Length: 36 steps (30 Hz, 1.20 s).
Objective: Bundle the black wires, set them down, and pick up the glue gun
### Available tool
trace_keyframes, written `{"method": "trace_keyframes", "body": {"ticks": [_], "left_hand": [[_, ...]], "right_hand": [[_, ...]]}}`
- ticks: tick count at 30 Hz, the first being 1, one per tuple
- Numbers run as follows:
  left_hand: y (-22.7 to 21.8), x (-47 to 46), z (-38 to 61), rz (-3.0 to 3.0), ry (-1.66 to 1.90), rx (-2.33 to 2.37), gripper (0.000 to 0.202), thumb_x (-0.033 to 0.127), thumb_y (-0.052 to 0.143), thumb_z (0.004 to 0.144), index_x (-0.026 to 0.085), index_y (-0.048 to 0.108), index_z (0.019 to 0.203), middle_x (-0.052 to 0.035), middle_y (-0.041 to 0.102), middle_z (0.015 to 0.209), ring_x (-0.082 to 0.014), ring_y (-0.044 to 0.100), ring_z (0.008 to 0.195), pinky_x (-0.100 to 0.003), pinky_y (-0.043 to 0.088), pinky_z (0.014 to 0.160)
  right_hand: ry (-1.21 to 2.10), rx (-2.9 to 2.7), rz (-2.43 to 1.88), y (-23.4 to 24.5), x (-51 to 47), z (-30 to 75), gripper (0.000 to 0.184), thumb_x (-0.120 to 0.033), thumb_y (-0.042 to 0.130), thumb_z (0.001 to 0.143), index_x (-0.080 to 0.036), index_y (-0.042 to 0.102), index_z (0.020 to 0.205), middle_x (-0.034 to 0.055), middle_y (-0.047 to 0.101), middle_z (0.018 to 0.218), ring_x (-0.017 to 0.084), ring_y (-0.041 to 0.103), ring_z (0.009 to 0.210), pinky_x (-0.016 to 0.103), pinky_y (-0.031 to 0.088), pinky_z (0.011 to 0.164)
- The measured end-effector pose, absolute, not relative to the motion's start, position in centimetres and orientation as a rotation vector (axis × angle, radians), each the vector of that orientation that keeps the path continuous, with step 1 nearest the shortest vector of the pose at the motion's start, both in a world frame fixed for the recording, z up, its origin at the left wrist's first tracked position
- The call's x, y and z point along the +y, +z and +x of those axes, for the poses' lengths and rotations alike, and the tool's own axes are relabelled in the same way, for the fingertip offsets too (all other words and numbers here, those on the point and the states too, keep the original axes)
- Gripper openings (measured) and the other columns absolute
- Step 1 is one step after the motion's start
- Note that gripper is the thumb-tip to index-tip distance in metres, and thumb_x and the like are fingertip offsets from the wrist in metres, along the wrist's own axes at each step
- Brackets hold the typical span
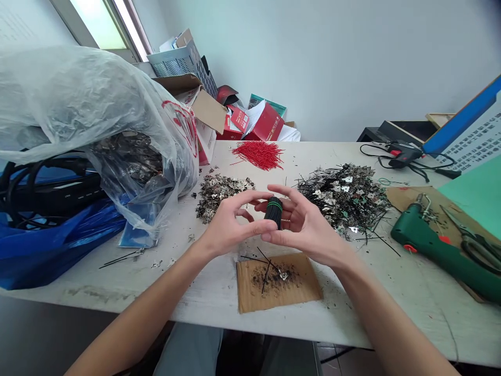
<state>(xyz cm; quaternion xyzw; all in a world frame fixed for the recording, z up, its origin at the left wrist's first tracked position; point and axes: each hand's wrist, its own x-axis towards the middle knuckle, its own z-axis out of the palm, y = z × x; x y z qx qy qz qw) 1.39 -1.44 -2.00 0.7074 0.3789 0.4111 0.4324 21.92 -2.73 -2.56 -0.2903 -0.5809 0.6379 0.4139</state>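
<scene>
Between my two hands is a short bundle of black wires, tied near its top with a green band. My left hand grips the bundle from the left, thumb in front and fingers behind. On the other side, my right hand closes around it, with the fingers curled behind and the thumb low in front. Below them lies a brown board with black specks, a few loose black wires and a small metal piece. Small metal pieces are heaped behind my left hand.
Beyond my right hand lies a heap of black wires with metal tabs; red wires lie farther back. A green soldering gun and scissors are at right. A plastic bag bulges at left. Boxes stand against the wall.
</scene>
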Motion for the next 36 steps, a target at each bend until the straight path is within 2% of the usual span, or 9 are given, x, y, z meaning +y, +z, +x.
{"method": "trace_keyframes", "body": {"ticks": [5, 11, 17, 19, 23, 27, 30, 33, 36], "left_hand": [[-2.5, -1.1, 0.9, 1.862, 1.026, 0.866, 0.057, 0.044, 0.091, 0.073, 0.022, 0.073, 0.123, -0.0081, 0.07, 0.122, -0.018, 0.063, 0.099, -0.025, 0.053, 0.076], [-3.1, -0.5, 0.1, 1.96, 1.119, 0.859, 0.059, 0.045, 0.096, 0.065, 0.019, 0.075, 0.114, -0.0076, 0.073, 0.109, -0.0169, 0.066, 0.087, -0.025, 0.055, 0.072], [-3.5, -0.1, 0.0, 1.895, 1.148, 0.815, 0.059, 0.045, 0.096, 0.065, 0.02, 0.077, 0.115, -0.0092, 0.074, 0.111, -0.0178, 0.068, 0.088, -0.024, 0.058, 0.073], [-3.5, 0.0, 0.0, 1.824, 1.139, 0.81, 0.059, 0.044, 0.096, 0.065, 0.02, 0.077, 0.116, -0.0102, 0.074, 0.112, -0.0193, 0.069, 0.092, -0.024, 0.059, 0.074], [-3.4, 0.1, -0.1, 1.65, 1.0, 0.776, 0.065, 0.045, 0.093, 0.071, 0.021, 0.072, 0.128, -0.0127, 0.07, 0.124, -0.0233, 0.069, 0.107, -0.024, 0.059, 0.081], [-3.5, 0.0, 0.1, 1.419, 0.865, 0.744, 0.072, 0.065, 0.07, 0.088, 0.024, 0.058, 0.147, -0.0177, 0.059, 0.144, -0.0278, 0.07, 0.109, -0.029, 0.062, 0.076], [-3.4, -0.3, 0.9, 1.335, 0.819, 0.829, 0.06, 0.051, 0.073, 0.091, 0.021, 0.06, 0.142, -0.0162, 0.066, 0.132, -0.0211, 0.073, 0.091, -0.028, 0.062, 0.074], [-3.0, -0.6, 1.9, 1.339, 0.766, 0.87, 0.045, 0.038, 0.074, 0.093, 0.016, 0.066, 0.131, -0.0118, 0.072, 0.113, -0.015, 0.07, 0.084, -0.024, 0.059, 0.075], [-2.8, -0.8, 2.4, 1.29, 0.769, 0.823, 0.033, 0.035, 0.07, 0.095, 0.014, 0.065, 0.121, -0.0062, 0.07, 0.092, -0.0141, 0.066, 0.081, -0.024, 0.056, 0.073]], "right_hand": [[1.545, -1.566, -0.795, -2.4, -3.0, 22.0, 0.085, -0.021, 0.088, 0.077, -0.028, 0.045, 0.149, 0.0071, 0.068, 0.122, 0.023, 0.068, 0.106, 0.044, 0.057, 0.094], [1.474, -1.689, -0.77, -2.7, -2.7, 21.8, 0.079, -0.025, 0.085, 0.08, -0.028, 0.047, 0.149, 0.0069, 0.068, 0.122, 0.021, 0.066, 0.099, 0.042, 0.058, 0.087], [1.353, -1.812, -0.769, -2.7, -2.6, 21.9, 0.091, -0.034, 0.088, 0.076, -0.024, 0.042, 0.155, 0.0073, 0.067, 0.127, 0.017, 0.063, 0.088, 0.037, 0.058, 0.08], [1.286, -1.842, -0.78, -3.0, -2.5, 21.7, 0.088, -0.036, 0.084, 0.08, -0.023, 0.04, 0.155, 0.0066, 0.068, 0.124, 0.017, 0.065, 0.088, 0.035, 0.059, 0.079], [1.047, -1.872, -0.867, -3.6, -2.3, 21.5, 0.081, -0.042, 0.078, 0.085, -0.02, 0.042, 0.154, 0.0061, 0.071, 0.112, 0.017, 0.063, 0.077, 0.037, 0.057, 0.073], [0.711, -1.914, -0.961, -3.9, -2.0, 21.4, 0.07, -0.038, 0.073, 0.088, -0.016, 0.047, 0.149, 0.0117, 0.069, 0.121, 0.025, 0.064, 0.094, 0.046, 0.052, 0.09], [0.533, -1.985, -0.95, -4.1, -2.0, 21.1, 0.055, -0.029, 0.069, 0.087, -0.014, 0.055, 0.138, 0.0129, 0.069, 0.121, 0.03, 0.059, 0.11, 0.048, 0.047, 0.097], [0.428, -2.049, -0.95, -4.6, -2.1, 20.7, 0.048, -0.025, 0.067, 0.085, -0.012, 0.06, 0.132, 0.0147, 0.067, 0.123, 0.032, 0.054, 0.112, 0.05, 0.046, 0.098], [0.395, -2.097, -0.935, -5.0, -2.1, 20.5, 0.059, -0.032, 0.075, 0.086, -0.009, 0.057, 0.138, 0.0166, 0.063, 0.131, 0.033, 0.051, 0.119, 0.051, 0.044, 0.105]]}}
